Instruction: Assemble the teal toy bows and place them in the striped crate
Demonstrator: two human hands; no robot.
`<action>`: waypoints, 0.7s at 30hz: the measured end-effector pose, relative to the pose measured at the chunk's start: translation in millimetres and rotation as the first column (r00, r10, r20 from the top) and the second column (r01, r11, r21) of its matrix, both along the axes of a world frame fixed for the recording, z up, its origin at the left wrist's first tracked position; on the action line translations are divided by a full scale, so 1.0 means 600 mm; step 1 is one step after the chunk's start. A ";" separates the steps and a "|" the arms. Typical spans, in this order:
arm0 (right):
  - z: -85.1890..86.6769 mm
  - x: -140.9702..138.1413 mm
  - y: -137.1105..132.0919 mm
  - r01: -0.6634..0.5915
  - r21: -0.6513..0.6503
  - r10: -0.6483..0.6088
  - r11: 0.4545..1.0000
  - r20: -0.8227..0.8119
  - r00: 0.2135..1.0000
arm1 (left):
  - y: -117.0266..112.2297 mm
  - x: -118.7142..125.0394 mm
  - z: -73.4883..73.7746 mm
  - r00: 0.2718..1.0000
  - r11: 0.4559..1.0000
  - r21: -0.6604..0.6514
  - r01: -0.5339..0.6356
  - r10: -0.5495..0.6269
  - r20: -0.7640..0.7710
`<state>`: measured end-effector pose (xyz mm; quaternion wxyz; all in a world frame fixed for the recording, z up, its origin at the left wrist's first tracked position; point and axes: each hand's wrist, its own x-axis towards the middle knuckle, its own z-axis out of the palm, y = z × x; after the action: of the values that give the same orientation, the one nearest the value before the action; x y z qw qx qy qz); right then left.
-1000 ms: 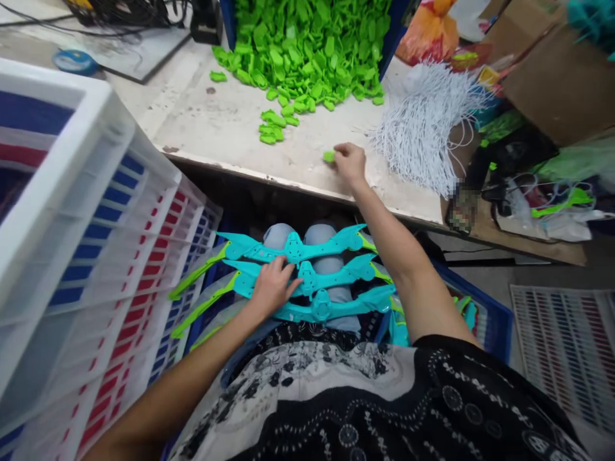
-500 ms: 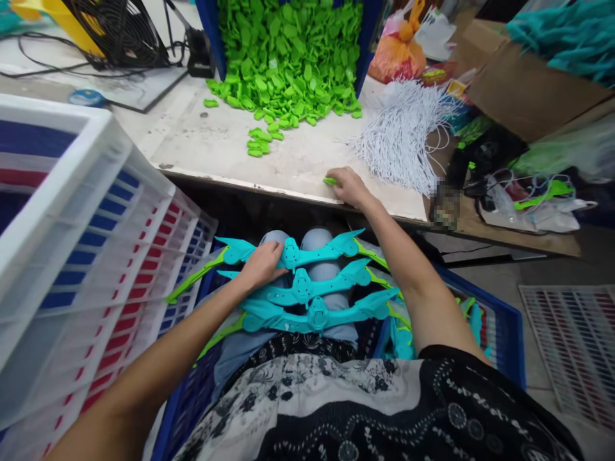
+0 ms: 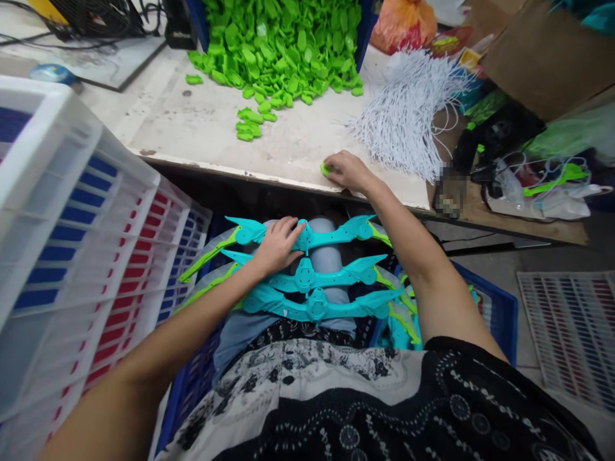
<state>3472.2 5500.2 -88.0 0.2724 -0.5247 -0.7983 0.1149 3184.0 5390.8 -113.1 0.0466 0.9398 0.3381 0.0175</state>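
Three teal bow-shaped plastic parts (image 3: 331, 276) with lime tips lie across my lap. My left hand (image 3: 278, 244) rests on the topmost one, fingers curled over its left half. My right hand (image 3: 348, 171) sits at the near edge of the worn white table (image 3: 202, 128), fingers pinched round a small green plastic piece (image 3: 326, 169). A big heap of the same green pieces (image 3: 283, 45) spills from a blue bin at the back of the table. A bundle of white cords (image 3: 408, 112) lies just right of my right hand.
A white crate (image 3: 72, 243) with red and blue slots stands at my left. A blue crate (image 3: 485, 314) holding more teal parts sits under my legs. Cardboard box (image 3: 548, 57), an orange bag (image 3: 403, 22) and clutter fill the right; cables lie at the far left.
My right hand has drawn the small green piece from the table's middle to its near edge. My left hand has shifted up from the second teal part to the top one.
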 end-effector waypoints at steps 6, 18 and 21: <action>-0.048 -0.085 -0.143 -0.022 0.117 0.050 0.993 -0.239 0.970 | -0.098 -0.060 -0.029 0.999 0.999 0.011 -0.031 0.031 0.030; -0.163 -0.159 -0.238 0.220 0.093 -0.186 0.971 -0.282 0.941 | -0.138 -0.105 -0.007 0.983 0.962 -0.258 -0.090 0.128 0.135; -0.158 -0.159 -0.241 0.176 0.110 -0.135 0.978 -0.310 0.941 | -0.055 -0.055 0.010 0.900 0.954 -0.195 -0.229 0.284 0.329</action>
<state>3376.9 5355.6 -182.9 0.4343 -0.5428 -0.7093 0.1167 3151.0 5358.0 -107.0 0.1751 0.8620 0.4456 0.1664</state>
